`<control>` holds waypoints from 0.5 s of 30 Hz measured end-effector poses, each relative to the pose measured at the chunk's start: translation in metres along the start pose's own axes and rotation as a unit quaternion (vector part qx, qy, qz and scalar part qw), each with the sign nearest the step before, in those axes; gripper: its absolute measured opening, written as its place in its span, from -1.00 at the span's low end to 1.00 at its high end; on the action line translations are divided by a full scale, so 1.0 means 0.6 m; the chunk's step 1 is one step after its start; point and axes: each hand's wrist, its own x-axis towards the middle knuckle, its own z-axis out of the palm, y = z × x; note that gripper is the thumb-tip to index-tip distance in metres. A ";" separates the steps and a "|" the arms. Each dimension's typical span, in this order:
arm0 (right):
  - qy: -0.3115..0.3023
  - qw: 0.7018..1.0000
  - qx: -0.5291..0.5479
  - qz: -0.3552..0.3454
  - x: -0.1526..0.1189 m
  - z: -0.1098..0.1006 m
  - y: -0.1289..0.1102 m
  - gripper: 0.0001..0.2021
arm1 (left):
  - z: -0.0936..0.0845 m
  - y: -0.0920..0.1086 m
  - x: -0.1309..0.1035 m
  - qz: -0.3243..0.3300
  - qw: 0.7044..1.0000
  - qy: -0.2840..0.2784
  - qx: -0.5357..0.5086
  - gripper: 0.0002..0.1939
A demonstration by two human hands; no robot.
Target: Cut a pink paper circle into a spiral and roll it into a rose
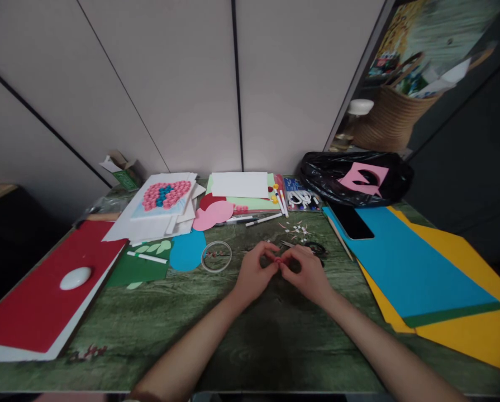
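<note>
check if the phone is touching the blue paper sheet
Touching. The head view shows the dark phone lying flat on the upper left corner of the blue paper sheet, overlapping it with no gap.

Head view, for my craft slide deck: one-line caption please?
Left hand and right hand pinch a small red paper piece over a green table strewn with coloured sheets.

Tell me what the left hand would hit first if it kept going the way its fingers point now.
The left hand points right, at the small red piece pinched between both hands. Beyond that it meets the right hand's fingertips, which already look to be touching it, though depth is hard to judge.
</note>
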 end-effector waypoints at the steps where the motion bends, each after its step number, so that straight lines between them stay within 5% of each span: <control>1: 0.000 1.000 0.002 0.001 0.000 0.001 0.000 -0.96 | 0.000 0.000 0.000 0.000 1.000 0.001 0.000 -0.72; 15: -0.033 0.993 0.096 0.053 0.006 0.003 0.013 -0.91 | 0.002 -0.015 0.009 -0.068 0.992 0.017 -0.101 -0.75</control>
